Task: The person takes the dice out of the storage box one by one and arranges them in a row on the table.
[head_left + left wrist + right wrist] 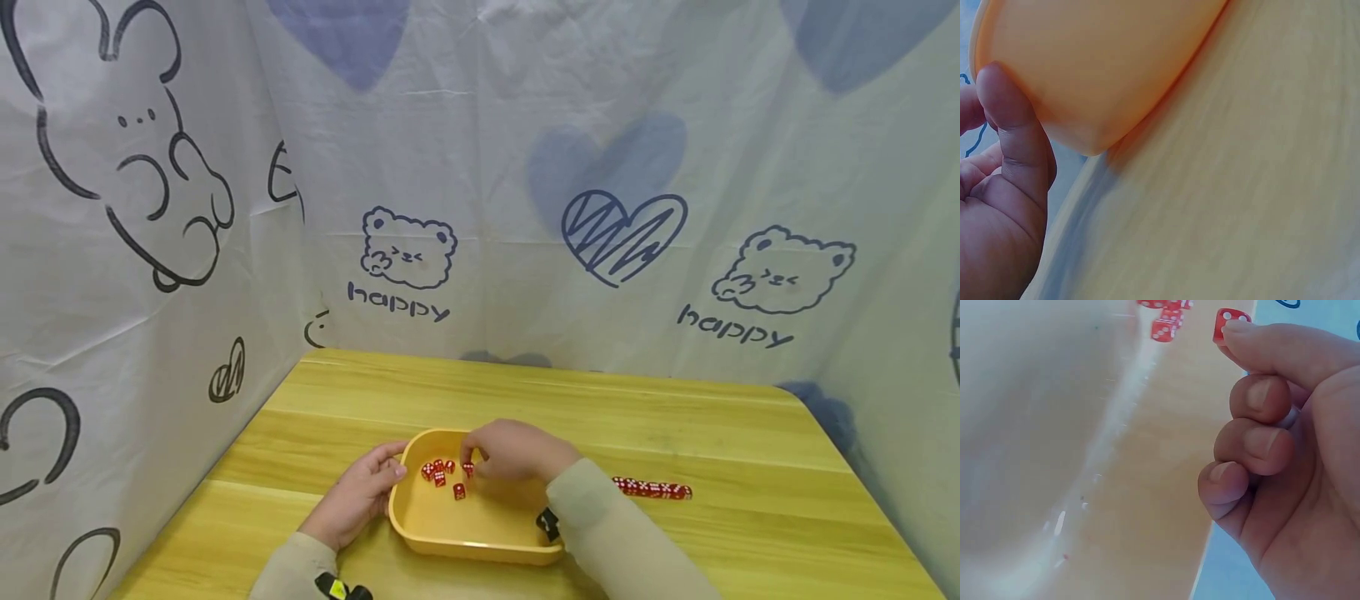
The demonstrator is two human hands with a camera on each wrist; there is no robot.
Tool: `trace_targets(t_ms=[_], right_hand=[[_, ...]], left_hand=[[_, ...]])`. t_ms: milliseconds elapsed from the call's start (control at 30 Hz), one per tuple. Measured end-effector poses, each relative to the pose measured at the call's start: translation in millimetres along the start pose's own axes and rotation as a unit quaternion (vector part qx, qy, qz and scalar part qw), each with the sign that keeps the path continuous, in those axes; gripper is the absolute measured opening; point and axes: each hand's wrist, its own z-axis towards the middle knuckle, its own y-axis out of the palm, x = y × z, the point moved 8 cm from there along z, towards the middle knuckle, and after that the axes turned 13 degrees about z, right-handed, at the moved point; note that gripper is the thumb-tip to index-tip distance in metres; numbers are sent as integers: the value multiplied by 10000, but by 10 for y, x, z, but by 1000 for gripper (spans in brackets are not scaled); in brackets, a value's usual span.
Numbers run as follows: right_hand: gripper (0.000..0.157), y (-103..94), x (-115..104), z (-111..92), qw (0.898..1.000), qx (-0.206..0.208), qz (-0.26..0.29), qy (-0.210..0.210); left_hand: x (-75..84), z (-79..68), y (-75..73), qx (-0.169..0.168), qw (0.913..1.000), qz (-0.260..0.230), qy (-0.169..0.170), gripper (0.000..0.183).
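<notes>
A yellow plastic tray [480, 548] with raised sides stands on the table in the head view. My left hand [365, 492] grips its left side, thumb at the rim; the left wrist view has the thumb [1007, 100] against the orange-looking wall. Over the tray, my right hand [517, 450] pinches a red die [1229, 322] with white dots between thumb and forefinger. The other three fingers are curled into the palm. Several more red dice [439, 479] lie loose on the tray's floor, left of the right hand, with one die [459, 492] nearer the front.
A straight row of red dice [652, 488] lies on the wood-grain table [780, 517] to the right of the tray, its left end hidden by my right sleeve [622, 525]. White printed cloth [495, 292] hangs behind the table and along its left side.
</notes>
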Motion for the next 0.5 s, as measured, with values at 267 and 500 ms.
trace_targets(t_ms=[267,500], right_hand=[[9,-150,-71,-83,9998,172,-13,-138],[8,-354,-86,-210,9991,375,-23,-186]], left_hand=[[-20,7,-5,15,10000,11,-14,55],[-33,14,-9,4,10000,-11,5,55]])
